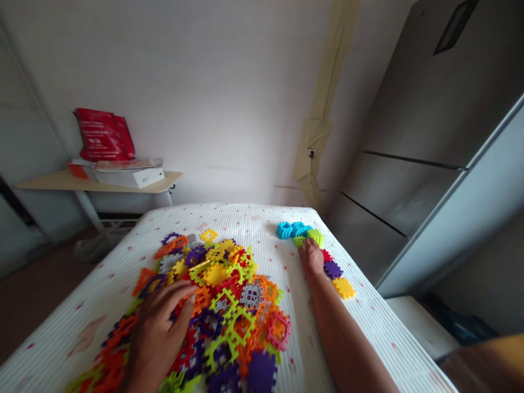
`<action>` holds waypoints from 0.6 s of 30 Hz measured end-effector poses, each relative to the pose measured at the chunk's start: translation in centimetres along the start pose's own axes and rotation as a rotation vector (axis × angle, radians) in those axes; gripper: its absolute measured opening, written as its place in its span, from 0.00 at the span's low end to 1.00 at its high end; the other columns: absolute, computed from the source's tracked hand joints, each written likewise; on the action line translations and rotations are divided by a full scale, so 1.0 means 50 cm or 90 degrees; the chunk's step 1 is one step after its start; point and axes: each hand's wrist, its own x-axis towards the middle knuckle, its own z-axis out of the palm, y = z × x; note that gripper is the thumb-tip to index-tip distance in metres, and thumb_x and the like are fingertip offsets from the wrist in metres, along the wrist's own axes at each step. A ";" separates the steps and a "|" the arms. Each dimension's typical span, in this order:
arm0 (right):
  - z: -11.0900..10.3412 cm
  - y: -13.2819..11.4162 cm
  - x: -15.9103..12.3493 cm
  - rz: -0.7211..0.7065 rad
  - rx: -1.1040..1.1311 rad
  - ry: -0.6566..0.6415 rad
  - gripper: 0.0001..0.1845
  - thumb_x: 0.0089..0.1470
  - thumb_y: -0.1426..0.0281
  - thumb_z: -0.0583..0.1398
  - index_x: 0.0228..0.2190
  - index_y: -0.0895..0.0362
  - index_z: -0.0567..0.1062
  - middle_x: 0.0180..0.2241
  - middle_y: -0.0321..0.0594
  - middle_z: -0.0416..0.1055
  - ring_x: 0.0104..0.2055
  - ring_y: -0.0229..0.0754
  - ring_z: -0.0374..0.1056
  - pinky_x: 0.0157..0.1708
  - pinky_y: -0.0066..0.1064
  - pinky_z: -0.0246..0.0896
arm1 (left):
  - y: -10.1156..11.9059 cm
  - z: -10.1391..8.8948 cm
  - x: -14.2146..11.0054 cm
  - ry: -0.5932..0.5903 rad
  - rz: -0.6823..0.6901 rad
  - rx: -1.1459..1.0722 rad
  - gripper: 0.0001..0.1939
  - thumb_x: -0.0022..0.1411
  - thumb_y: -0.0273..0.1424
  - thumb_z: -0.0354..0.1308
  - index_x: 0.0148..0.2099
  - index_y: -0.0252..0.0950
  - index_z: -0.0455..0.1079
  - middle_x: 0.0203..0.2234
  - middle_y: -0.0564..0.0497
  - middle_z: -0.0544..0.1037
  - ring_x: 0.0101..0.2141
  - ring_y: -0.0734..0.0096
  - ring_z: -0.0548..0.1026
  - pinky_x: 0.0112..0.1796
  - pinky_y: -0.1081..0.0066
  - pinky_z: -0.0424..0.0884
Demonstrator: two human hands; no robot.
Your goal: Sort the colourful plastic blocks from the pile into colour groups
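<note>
Bare cloth [286, 273] is left between the pile [215, 275] and the tile row [333, 269] aligned along the right edge [405, 331], left hand [161, 316] unclenched, right hand [311, 256] unclear in grip.

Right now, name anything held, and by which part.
Right hand is at the near edge of a green piece; grip unclear. Left hand shows nothing held.
</note>
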 end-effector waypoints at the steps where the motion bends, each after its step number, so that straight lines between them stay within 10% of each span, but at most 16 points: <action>1: 0.000 0.000 -0.001 -0.001 -0.003 0.008 0.10 0.54 0.73 0.53 0.35 0.59 0.74 0.38 0.47 0.72 0.40 0.44 0.67 0.36 0.30 0.58 | 0.000 0.001 -0.001 -0.007 -0.008 -0.001 0.11 0.59 0.36 0.50 0.38 0.41 0.72 0.38 0.49 0.76 0.42 0.64 0.72 0.47 0.64 0.66; 12: -0.007 -0.064 -0.032 -0.208 0.012 0.021 0.12 0.59 0.71 0.52 0.31 0.56 0.74 0.35 0.42 0.71 0.39 0.40 0.65 0.33 0.27 0.54 | -0.014 -0.024 0.088 -0.319 -0.022 0.205 0.16 0.57 0.26 0.46 0.40 0.41 0.75 0.38 0.49 0.77 0.42 0.64 0.71 0.47 0.64 0.64; 18: 0.001 -0.076 -0.039 -0.268 0.028 -0.004 0.13 0.59 0.72 0.51 0.28 0.56 0.72 0.32 0.40 0.70 0.36 0.39 0.64 0.34 0.27 0.54 | -0.012 0.009 0.112 -0.355 -0.058 0.272 0.21 0.54 0.26 0.49 0.48 0.42 0.73 0.39 0.44 0.72 0.44 0.58 0.68 0.45 0.61 0.64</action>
